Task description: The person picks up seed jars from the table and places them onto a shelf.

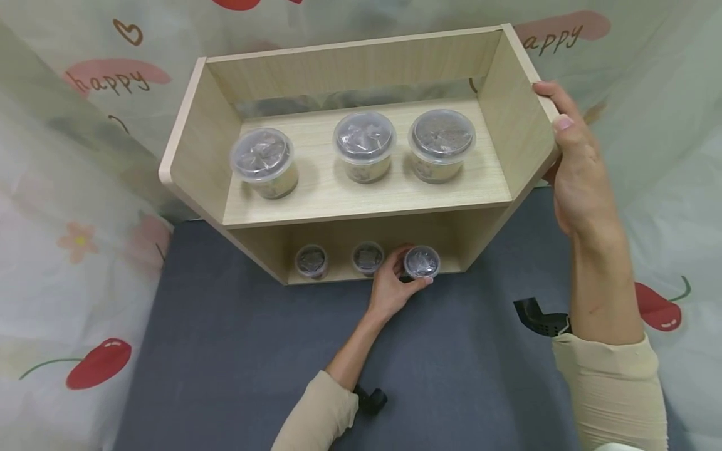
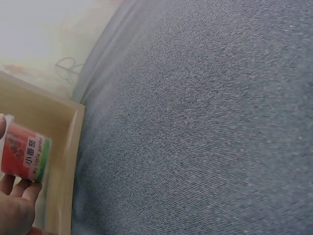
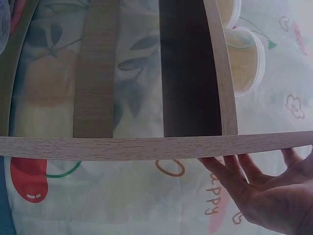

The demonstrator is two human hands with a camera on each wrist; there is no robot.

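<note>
A two-tier light wooden shelf stands on the blue-grey cloth. In its lower tier, at the right, my left hand holds a small lidded plastic cup between thumb and fingers. The left wrist view shows that cup's red label with a tomato picture, and the fingers beneath it. Up at the shelf's right side panel, my right hand grips the edge, thumb on the front. In the right wrist view its fingers lie against the panel.
On the upper tier stand three lidded cups: a left one, a middle one and a right one. The lower tier holds two more, a left cup and a middle cup. Patterned curtains hang around the table.
</note>
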